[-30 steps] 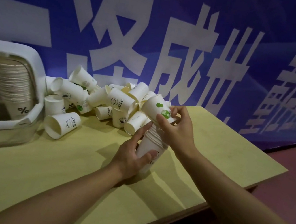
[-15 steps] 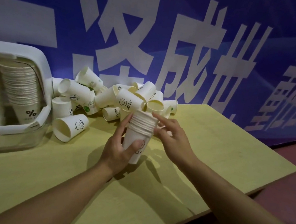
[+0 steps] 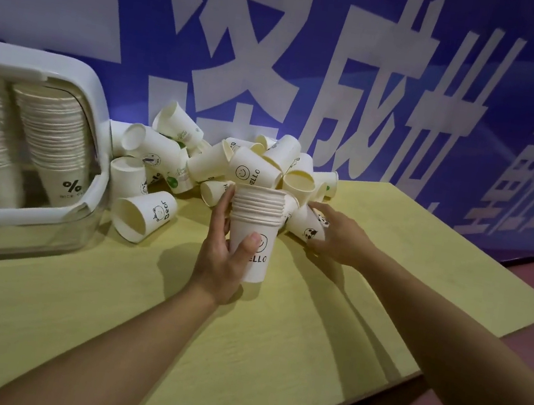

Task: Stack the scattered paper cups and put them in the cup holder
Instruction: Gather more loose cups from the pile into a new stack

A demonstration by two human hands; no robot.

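- The left hand (image 3: 220,261) grips an upright stack of paper cups (image 3: 254,231) above the yellow tabletop (image 3: 272,342); the thumb lies curled across the front of the lowest cup, beside its printed smiley and "HELLO", and the fingers (image 3: 224,203) wrap round the far side, reaching up to the stacked rims.
- The stack's base sits at or just above the tabletop; whether it touches cannot be told.
- The right hand (image 3: 340,237) lies just right of the stack, on a tipped cup with panda prints (image 3: 307,224). Its fingers are curled loosely over that cup's side and its thumb sits at the cup's lower edge, so the hand holds the cup; how firmly cannot be told.
- Behind both hands lies the heap of loose cups (image 3: 230,162), tumbled on their sides at the back of the tabletop, against the blue banner (image 3: 383,63) with large white characters.
- One cup marked "Bear" (image 3: 142,215) lies on its side at the heap's near left, its mouth facing the camera.
- At the left edge stands the white cup holder (image 3: 96,176) with a clear lower wall; inside it, tall nested columns of cups stand mouth up, the nearest bottom cup printed with a "%" sign.
- The stack is well apart from the cup holder, with the "Bear" cup between them.
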